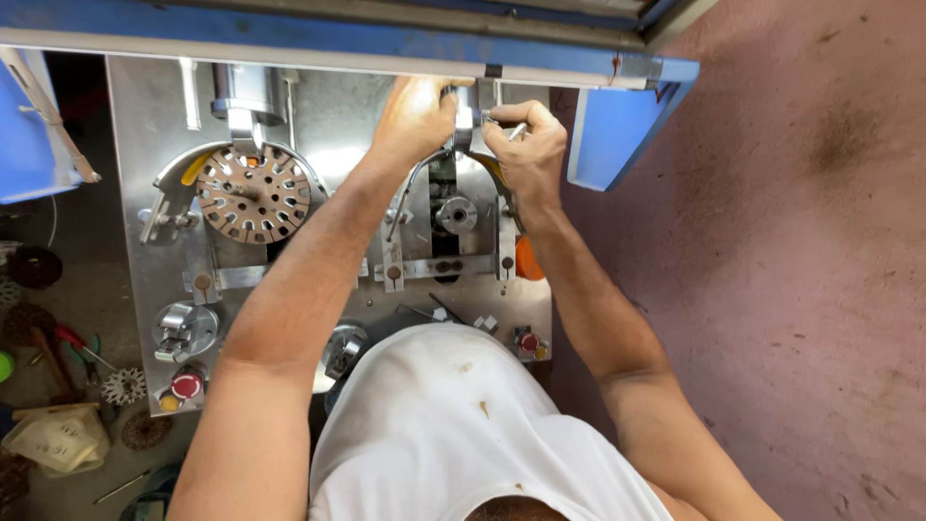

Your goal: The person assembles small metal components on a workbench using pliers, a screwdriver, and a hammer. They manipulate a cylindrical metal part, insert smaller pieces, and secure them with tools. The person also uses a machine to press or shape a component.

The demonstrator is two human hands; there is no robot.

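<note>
Metal fitting (465,114) at the top of the right-hand station on the machine plate is where both hands meet, just under the blue frame edge (338,43). Left hand (417,116) is curled against that upright silver piece from its left, fingers closed on it. Right hand (529,145) presses in from the other side, pinching a small silver pin (518,130) between thumb and fingers. Room here is tight: the blue frame runs straight above the knuckles and a blue side panel (617,135) stands just right of the right wrist. Below the hands sits a round steel spindle (455,214) between two upright brackets, with an orange part (527,260) beside the right forearm. On the left station, well apart from the hands, a slotted round core (253,193) rests in its curved holder. Knobs and a red button (187,385) line the near edge of the grey machine plate (145,145). Left of the plate, pliers with red handles (75,342) and loose coils lie on the bench. Bare reddish floor (772,289) lies to the right.
</note>
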